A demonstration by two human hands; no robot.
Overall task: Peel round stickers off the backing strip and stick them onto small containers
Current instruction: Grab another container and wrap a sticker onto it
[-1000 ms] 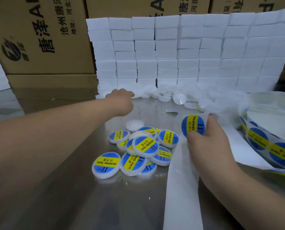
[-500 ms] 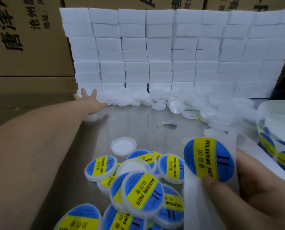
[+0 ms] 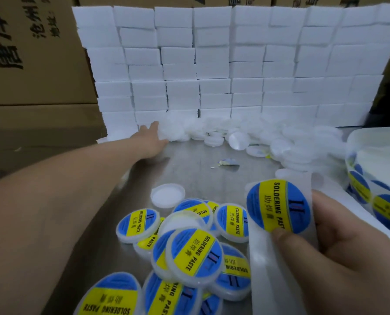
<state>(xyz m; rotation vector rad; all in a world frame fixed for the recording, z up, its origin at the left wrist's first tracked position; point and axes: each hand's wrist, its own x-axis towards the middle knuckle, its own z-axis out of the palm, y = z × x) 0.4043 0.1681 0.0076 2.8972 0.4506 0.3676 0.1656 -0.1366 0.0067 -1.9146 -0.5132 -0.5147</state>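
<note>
While right hand (image 3: 339, 258) pinches backing strip (image 3: 269, 283) bearing one sticker (image 3: 278, 205), left hand (image 3: 149, 140) grip unclear.

A shiny brushed-steel tabletop (image 3: 189, 160) reflects soft light. Along its far edge stands a wall of stacked white foam-like blocks (image 3: 235, 71); behind and to the left, brown cardboard cartons printed in black characters (image 3: 37, 53).

Backing strip (image 3: 260, 269) in right hand (image 3: 348, 258)
</note>
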